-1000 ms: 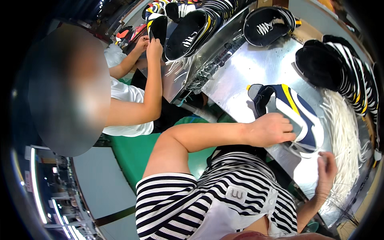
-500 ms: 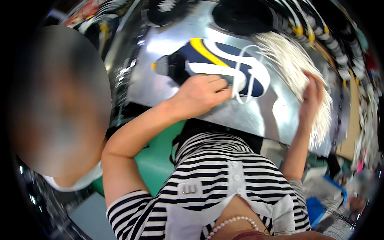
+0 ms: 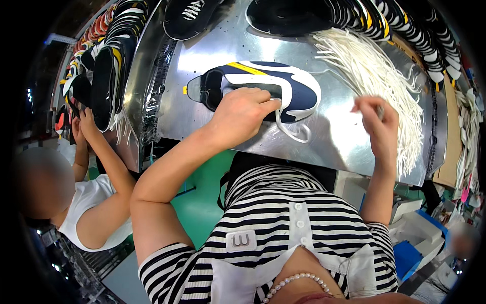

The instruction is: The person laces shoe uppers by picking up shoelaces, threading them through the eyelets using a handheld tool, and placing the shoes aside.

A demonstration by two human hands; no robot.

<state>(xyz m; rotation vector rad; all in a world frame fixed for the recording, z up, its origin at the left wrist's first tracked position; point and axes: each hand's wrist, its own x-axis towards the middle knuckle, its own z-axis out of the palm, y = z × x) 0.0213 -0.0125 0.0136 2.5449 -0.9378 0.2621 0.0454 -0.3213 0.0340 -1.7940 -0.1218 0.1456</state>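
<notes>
A navy, white and yellow shoe upper lies on its side on the metal table, its toe pointing right. My left hand is closed on the near edge of its opening, the fingertips partly hidden inside. From beside those fingertips, a white shoelace curves in a loop over the table. My right hand is raised to the right of the shoe upper, fingers curled in and slightly blurred; whatever they hold, if anything, does not show. Next to it spreads a thick bundle of white shoelaces.
Black shoe uppers stand along the table's far edge, with long rows curving to the right. More uppers hang at the left, where a co-worker's hands reach toward them. Cardboard stands at the right edge.
My right hand has left the shoelace bundle and moved left. The lace loop has dropped from over the toe to the near side. The co-worker on the left now appears farther off.
</notes>
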